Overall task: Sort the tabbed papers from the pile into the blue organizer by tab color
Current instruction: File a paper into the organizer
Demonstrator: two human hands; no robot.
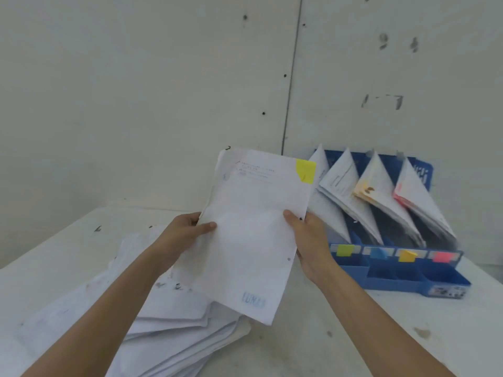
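Yellow-tabbed paper (253, 227) held above pile (152, 308), left of blue organizer (402, 278); our left hand (187, 229) and right hand (307, 235) fingers pinching its edges. Next, we judge: slot behind yellow label (345, 250).

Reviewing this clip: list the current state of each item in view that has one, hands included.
left hand: gripping the held paper's left edge
right hand: gripping its right edge
held paper: lifted above the pile, yellow tab at top right corner
pile: loose, fanned out on the table
blue organizer: four slots labelled yellow, blue, orange, pink, all holding leaning papers
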